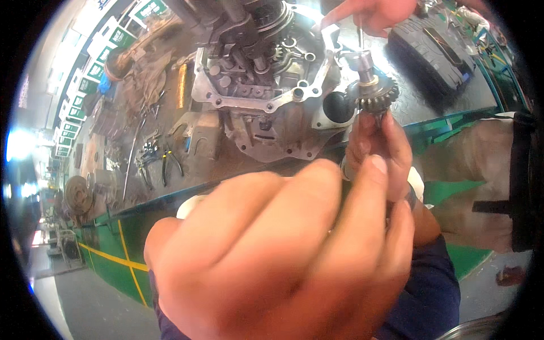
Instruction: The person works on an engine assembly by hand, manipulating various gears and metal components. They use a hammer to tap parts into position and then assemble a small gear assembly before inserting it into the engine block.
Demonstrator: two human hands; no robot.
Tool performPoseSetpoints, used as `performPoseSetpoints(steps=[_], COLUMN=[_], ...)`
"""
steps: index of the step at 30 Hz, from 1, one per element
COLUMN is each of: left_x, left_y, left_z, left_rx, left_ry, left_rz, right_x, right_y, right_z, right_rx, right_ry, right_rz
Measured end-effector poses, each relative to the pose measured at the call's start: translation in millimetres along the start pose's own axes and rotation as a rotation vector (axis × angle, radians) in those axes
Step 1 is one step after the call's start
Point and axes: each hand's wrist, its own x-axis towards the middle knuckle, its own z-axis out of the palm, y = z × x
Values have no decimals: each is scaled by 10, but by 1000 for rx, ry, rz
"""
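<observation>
My right hand (391,150) grips a gear shaft (369,81) from below, its fingers wrapped round the lower end. The toothed gear sits just above my fingertips, and the bare shaft end points up. Large in the foreground, my left hand (272,238) is closed with curled fingers. One of its fingertips is close to the fingers of my right hand; whether it touches them, and what lies inside it, I cannot tell. Beyond both hands stands an opened metal gearbox housing (269,105) with a bolt-hole flange and shafts inside.
Another person's hand (377,14) reaches in at the upper right, over the bench. A dark case (428,54) lies at the right. Pliers (169,164), loose tools and a brown cloth (141,76) are on the left of the bench. Someone's trousered leg (481,175) is at the right.
</observation>
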Motion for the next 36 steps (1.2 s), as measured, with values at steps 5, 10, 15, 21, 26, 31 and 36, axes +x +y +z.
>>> performPoseSetpoints(steps=[5, 10, 15, 21, 26, 31, 36], left_x=[-10, -22, -158, -406, -500, -478, -512], left_y=[17, 23, -219, -177, -273, -297, -340], left_z=[50, 134, 441, 821, 1037, 1079, 1123], left_rx=[-11, -72, -455, -1032, -1308, -1258, -1310], left_ry=[-44, -56, -29, 102, 173, 126, 164], left_rz=[-1, -30, -253, -867, -794, -858, -825], right_x=[36, -11, 17, -75, -179, -234, -204], right_y=[11, 13, 24, 4, 95, 152, 99], right_z=[59, 8, 21, 104, 192, 235, 275], right_rx=[-39, -57, -116, -199, -375, -522, -475], right_ry=[-16, 40, -27, -42, -163, -313, -330], right_rz=[-54, -38, -56, 51, 195, 251, 313])
